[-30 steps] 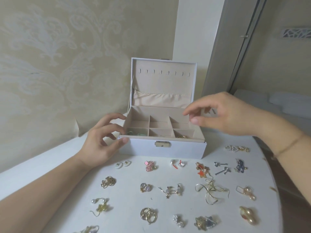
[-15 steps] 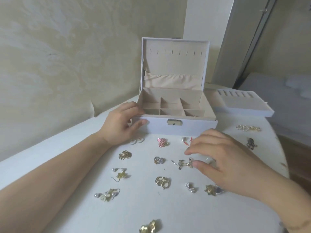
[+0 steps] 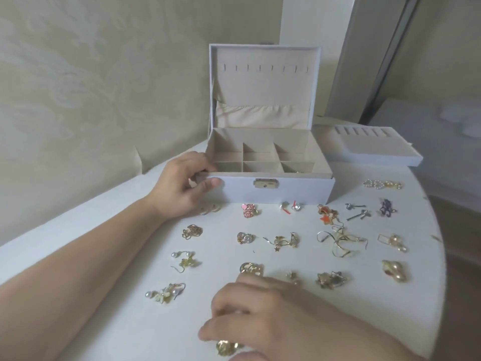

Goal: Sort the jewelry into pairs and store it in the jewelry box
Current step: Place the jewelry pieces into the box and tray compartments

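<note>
Gold earrings [image 3: 227,347] at the counter's near edge were being pinched by the right hand [image 3: 265,316] while the jewelry box [image 3: 265,188] was gripped by the left hand [image 3: 182,188]; lifting to a compartment seemed next.

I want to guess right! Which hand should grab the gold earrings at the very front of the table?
The right hand, probably. Its fingers are already curled right over the gold earrings at the table's near edge. The left hand is busy gripping the jewelry box at its front left corner, farther away.

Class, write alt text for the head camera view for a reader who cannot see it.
A person's left hand grips the corner of an open pale-blue jewelry box, while the right hand reaches for crumpled gold earrings among paired jewelry on a white table.
</note>
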Demonstrator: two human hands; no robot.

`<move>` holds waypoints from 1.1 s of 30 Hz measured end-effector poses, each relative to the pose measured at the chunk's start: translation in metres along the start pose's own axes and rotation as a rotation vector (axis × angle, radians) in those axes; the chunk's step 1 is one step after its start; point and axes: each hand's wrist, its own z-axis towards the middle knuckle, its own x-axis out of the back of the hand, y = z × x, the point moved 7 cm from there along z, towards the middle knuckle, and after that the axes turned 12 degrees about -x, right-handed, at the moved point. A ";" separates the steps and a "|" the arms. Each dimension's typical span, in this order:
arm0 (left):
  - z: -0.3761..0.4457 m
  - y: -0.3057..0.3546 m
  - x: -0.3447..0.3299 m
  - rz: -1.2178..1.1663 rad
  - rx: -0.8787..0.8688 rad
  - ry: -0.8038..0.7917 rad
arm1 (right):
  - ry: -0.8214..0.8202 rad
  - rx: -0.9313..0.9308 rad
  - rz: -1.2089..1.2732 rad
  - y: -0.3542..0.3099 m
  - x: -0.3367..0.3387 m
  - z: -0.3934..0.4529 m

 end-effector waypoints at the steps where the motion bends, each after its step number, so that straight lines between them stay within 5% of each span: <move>1: 0.000 -0.001 0.000 -0.009 -0.002 0.003 | 0.036 0.002 0.003 -0.001 0.001 0.001; 5: -0.002 0.000 0.001 -0.004 -0.013 0.023 | 0.188 -0.080 0.009 0.020 0.035 -0.019; 12: 0.001 0.008 0.002 0.018 -0.050 0.067 | 0.591 -0.682 0.140 0.142 0.109 -0.125; 15: 0.002 0.008 0.003 0.059 -0.075 0.059 | 0.512 -0.766 0.142 0.166 0.111 -0.133; 23: 0.002 0.006 0.006 0.033 -0.048 0.068 | 0.067 -0.571 -0.087 0.158 0.082 -0.075; 33: 0.002 0.004 0.008 0.007 -0.046 0.113 | 0.020 -0.444 -0.050 0.154 0.091 -0.045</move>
